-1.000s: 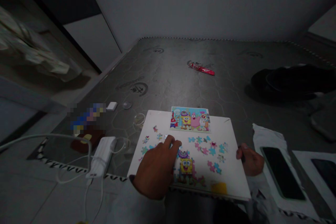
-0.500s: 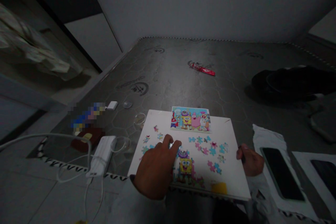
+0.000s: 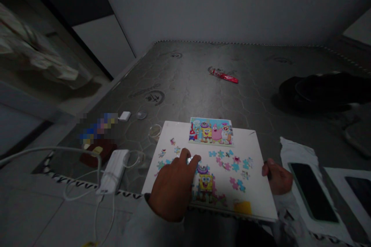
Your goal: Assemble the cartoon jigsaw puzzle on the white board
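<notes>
A white board lies at the near edge of a grey mattress, carrying a partly joined cartoon puzzle and several loose jigsaw pieces. A small colour reference picture rests at the board's far edge. My left hand lies on the board left of the joined part, thumb and forefinger pinched on a small pale puzzle piece. My right hand grips the board's right edge, fingers curled round it.
A white power strip with cables lies left of the board, beside a dark red item, a small white charger and clear round lids. A red wrapper lies farther back. A dark garment and two phones sit right.
The view has shifted very slightly. My left thumb and forefinger have closed a little on the pale piece; the right hand stays on the board's edge.
</notes>
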A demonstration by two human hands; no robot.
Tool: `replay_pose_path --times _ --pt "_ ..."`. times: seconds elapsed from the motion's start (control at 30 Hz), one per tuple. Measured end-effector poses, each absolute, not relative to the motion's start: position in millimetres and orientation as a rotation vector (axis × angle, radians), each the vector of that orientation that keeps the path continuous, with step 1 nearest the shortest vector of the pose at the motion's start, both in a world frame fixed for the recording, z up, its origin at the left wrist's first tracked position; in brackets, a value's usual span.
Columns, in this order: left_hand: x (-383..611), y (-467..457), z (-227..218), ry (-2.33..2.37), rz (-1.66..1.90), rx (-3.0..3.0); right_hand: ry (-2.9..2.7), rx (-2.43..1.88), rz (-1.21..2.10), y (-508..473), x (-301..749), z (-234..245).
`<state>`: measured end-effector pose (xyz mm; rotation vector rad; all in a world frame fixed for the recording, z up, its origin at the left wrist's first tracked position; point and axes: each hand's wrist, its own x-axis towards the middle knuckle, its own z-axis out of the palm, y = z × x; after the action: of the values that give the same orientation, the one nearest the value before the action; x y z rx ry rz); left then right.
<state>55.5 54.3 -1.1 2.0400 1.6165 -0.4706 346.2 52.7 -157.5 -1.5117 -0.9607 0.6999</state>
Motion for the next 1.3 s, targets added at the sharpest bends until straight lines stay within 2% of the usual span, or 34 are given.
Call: replay_pose_path --times 1.3 --pt "52.3 50.2 -9.8 1.622 -0.377 2.094 -0.973 -1.464 0.678 57.0 354.1 -169.3"
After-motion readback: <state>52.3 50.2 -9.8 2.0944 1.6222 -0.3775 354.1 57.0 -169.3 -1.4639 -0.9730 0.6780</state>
